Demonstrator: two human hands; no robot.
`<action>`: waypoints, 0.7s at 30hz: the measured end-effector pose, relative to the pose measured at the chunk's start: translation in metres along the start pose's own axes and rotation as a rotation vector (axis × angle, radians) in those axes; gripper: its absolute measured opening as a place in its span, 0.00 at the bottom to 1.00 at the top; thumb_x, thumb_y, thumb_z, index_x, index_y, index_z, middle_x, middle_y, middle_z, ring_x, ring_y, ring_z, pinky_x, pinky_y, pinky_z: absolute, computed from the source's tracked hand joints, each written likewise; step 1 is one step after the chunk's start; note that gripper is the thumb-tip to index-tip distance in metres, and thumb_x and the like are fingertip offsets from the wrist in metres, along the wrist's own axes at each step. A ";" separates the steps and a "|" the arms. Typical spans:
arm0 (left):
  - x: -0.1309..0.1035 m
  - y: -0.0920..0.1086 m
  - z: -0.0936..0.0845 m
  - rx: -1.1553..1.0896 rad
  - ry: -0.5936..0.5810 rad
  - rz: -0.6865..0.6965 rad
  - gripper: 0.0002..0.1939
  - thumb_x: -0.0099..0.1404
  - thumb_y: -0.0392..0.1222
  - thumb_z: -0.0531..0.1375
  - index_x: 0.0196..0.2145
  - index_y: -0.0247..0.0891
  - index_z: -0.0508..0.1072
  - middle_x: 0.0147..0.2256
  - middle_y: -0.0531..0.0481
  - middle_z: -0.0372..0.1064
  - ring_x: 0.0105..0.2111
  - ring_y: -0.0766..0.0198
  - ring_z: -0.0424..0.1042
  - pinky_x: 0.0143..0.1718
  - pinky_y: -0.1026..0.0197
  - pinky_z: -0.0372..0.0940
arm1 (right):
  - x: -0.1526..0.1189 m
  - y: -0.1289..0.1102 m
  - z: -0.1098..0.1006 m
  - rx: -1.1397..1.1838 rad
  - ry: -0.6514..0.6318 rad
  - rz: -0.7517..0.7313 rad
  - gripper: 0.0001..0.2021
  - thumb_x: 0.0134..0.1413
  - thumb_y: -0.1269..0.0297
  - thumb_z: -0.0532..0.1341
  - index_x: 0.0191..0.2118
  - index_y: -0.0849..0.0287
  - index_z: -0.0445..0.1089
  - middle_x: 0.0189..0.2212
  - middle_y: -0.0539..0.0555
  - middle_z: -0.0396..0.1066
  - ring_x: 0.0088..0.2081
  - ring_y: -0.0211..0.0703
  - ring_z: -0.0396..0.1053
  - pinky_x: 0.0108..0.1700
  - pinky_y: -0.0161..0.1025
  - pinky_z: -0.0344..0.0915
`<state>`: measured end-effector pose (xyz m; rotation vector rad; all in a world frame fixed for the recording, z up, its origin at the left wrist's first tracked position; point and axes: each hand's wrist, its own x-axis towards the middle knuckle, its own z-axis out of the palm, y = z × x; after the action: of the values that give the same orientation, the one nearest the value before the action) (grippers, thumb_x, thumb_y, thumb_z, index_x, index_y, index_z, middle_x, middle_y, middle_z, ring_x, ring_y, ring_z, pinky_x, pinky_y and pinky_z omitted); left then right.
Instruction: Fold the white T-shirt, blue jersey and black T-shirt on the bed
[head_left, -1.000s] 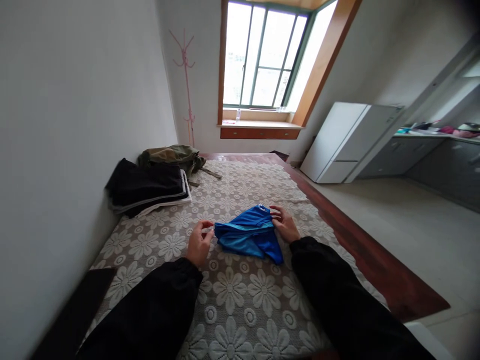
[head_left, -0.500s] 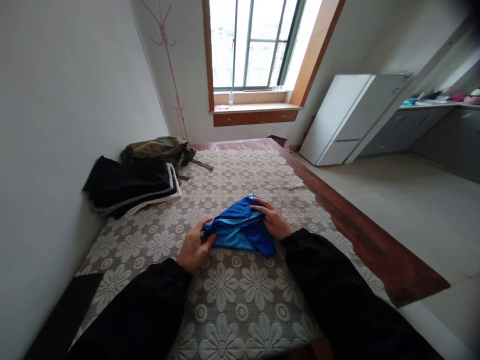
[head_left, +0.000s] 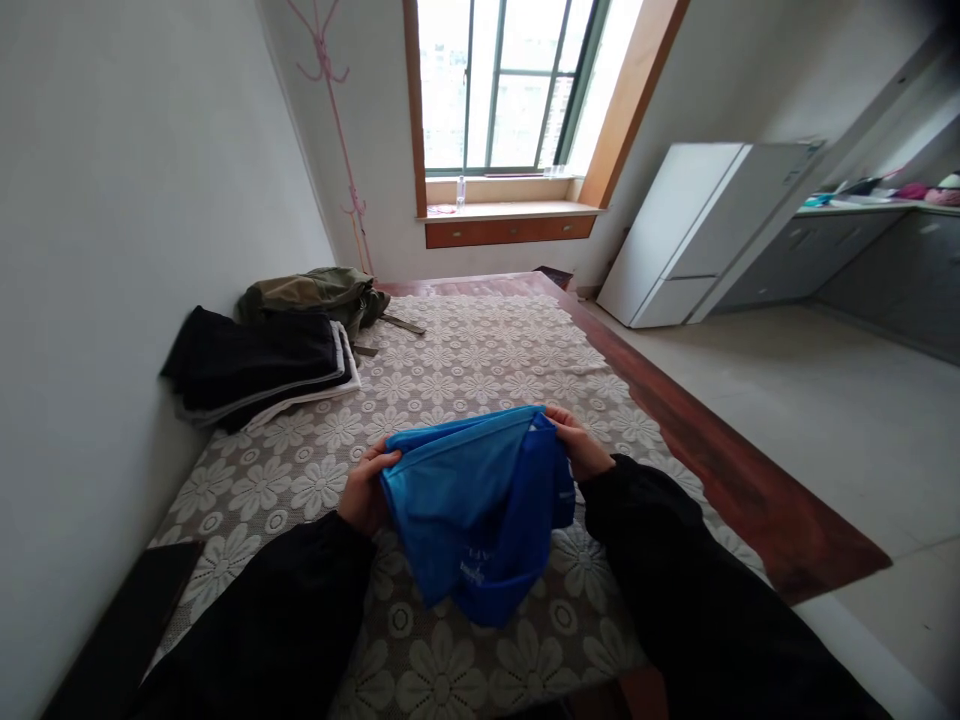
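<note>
so i'm standing here watching someone in black sleeves (head_left: 277, 610) with a blue cloth (head_left: 450, 510), using that cloth as my landmark. it's held by its top edge over the near half of a flowery lace tablecloth (head_left: 487, 350), hanging down toward the person in loose folds. lighter blue on the left part, deeper blue on the right, some white print (head_left: 472, 572) low on the front that's too small to read from here. can't tell if the bottom bit touches the tablecloth.

left hand (head_left: 367, 487) is clamped on the cloth's upper left corner, thumb on the near side. right hand (head_left: 579, 443) has the upper right corner pinched, some of its fingers hidden behind the fabric. top edge is stretched between the two, right end a bit higher.

beyond the cloth to the left there's a folded black pile (head_left: 255, 355) with pale layers at its edge, and an olive backpack (head_left: 311, 295) just behind that. way past the cloth: a pink coat rack (head_left: 341, 140) on the left, a window (head_left: 517, 110) with a clear bottle (head_left: 461, 192) on its sill. far right of the cloth, a white fridge (head_left: 675, 235) and some grey cabinets (head_left: 795, 255).
</note>
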<state>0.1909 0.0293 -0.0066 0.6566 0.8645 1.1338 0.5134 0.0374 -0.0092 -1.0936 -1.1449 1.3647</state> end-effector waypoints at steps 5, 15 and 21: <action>0.010 -0.005 -0.001 0.001 0.093 0.020 0.16 0.53 0.40 0.72 0.39 0.38 0.75 0.33 0.53 0.77 0.31 0.65 0.75 0.35 0.63 0.69 | 0.014 0.016 0.006 0.004 0.123 0.009 0.19 0.46 0.49 0.72 0.40 0.55 0.74 0.32 0.51 0.77 0.32 0.44 0.74 0.34 0.39 0.70; 0.005 -0.013 -0.003 0.403 -0.054 0.168 0.39 0.55 0.48 0.74 0.60 0.41 0.66 0.50 0.44 0.76 0.48 0.55 0.76 0.48 0.57 0.69 | 0.017 0.028 0.006 -0.231 0.183 -0.115 0.26 0.49 0.55 0.70 0.54 0.51 0.69 0.46 0.54 0.76 0.38 0.43 0.73 0.38 0.40 0.70; 0.009 -0.014 -0.004 0.376 -0.011 0.124 0.30 0.58 0.51 0.71 0.55 0.39 0.73 0.45 0.45 0.79 0.46 0.53 0.77 0.47 0.56 0.70 | 0.012 0.027 0.008 -0.644 0.346 -0.385 0.16 0.52 0.57 0.68 0.46 0.52 0.72 0.42 0.56 0.74 0.37 0.47 0.69 0.37 0.46 0.69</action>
<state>0.1958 0.0333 -0.0223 1.0364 1.0501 1.0852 0.5004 0.0477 -0.0351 -1.3957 -1.4751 0.4804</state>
